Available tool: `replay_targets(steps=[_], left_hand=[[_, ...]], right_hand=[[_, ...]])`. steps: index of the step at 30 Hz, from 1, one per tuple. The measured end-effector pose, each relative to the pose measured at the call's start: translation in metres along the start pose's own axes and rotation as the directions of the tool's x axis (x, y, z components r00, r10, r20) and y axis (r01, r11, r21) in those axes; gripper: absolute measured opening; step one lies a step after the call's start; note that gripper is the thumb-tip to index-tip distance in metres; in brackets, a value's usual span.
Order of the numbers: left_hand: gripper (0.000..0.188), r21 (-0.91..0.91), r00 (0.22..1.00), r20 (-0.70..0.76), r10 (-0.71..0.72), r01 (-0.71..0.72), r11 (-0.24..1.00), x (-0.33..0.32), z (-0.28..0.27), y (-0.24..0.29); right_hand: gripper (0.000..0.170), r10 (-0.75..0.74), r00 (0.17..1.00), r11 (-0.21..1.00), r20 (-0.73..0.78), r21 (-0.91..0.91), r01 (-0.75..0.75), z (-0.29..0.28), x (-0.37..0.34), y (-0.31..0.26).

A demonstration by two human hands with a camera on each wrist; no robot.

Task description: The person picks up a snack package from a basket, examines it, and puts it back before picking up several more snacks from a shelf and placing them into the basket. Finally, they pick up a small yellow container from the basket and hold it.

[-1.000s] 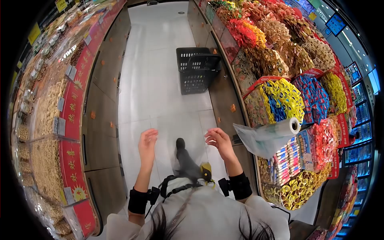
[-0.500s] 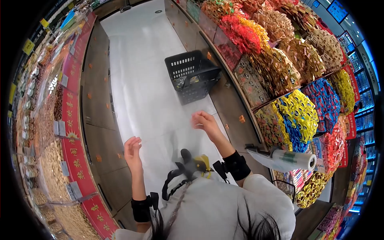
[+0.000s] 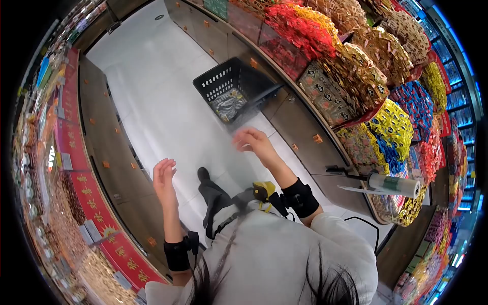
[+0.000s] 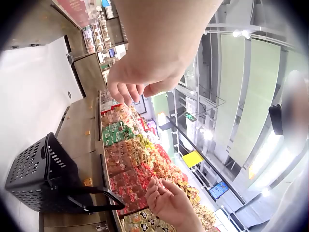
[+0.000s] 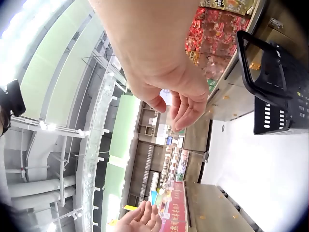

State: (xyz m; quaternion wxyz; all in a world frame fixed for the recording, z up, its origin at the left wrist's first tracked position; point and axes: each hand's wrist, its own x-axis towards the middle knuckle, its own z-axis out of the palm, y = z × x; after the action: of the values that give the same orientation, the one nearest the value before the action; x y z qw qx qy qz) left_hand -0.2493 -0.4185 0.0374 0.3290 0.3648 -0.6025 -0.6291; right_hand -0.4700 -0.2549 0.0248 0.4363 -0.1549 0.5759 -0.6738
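My left hand (image 3: 165,180) is held out over the aisle floor, fingers loosely bent and holding nothing. Higher in the head view, my right hand (image 3: 256,146) also hangs relaxed with nothing in it. The nearest thing to it is a black shopping basket (image 3: 207,81), which stands on the floor just beyond its fingertips, against the right-hand counter. Inside the basket lie silvery, see-through packages (image 3: 230,104). The basket's handle (image 4: 104,208) leans to the counter side in the left wrist view. In the right wrist view, the curled fingertips (image 5: 186,118) touch nothing.
Wrapped sweets (image 3: 300,33) fill the bins along the right counter. A roll of plastic bags (image 3: 394,185) sticks out from its edge. On the left runs another counter with a red banner (image 3: 91,201) and loose nuts. White floor (image 3: 152,86) lies between the counters.
The view has turned and come nearer the basket, so its contents now show. My right hand has come closer to the basket in the view. Both hands stay without anything in them.
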Motion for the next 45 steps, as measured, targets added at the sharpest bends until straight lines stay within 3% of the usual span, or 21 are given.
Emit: replay_targets(steps=[11, 19, 26, 35, 45], left_hand=[[0.025, 0.03, 0.973, 0.231, -0.03, 0.024, 0.999, 0.171, -0.086, 0.013], [0.026, 0.036, 0.96, 0.27, -0.08, 0.073, 0.997, 0.244, -0.107, 0.013], [0.027, 0.065, 0.913, 0.387, -0.131, 0.114, 0.991, 0.312, -0.069, 0.002], [0.026, 0.15, 0.812, 0.555, -0.182, 0.118, 0.982, 0.414, 0.011, -0.009], [0.023, 0.248, 0.723, 0.64, -0.26, 0.126, 0.96, 0.482, 0.078, -0.017]], right_hand=[[0.021, -0.03, 0.97, 0.997, -0.241, 0.059, 0.046, 0.099, 0.1, 0.004], [0.019, 0.0, 0.903, 1.0, -0.429, 0.014, 0.007, 0.103, 0.138, 0.004], [0.019, 0.007, 0.803, 0.998, -0.596, 0.059, 0.035, 0.075, 0.18, -0.002], [0.02, 0.04, 0.726, 0.979, -0.687, 0.172, 0.109, 0.03, 0.265, -0.004], [0.022, 0.107, 0.654, 0.97, -0.749, 0.223, 0.096, 0.012, 0.288, 0.007]])
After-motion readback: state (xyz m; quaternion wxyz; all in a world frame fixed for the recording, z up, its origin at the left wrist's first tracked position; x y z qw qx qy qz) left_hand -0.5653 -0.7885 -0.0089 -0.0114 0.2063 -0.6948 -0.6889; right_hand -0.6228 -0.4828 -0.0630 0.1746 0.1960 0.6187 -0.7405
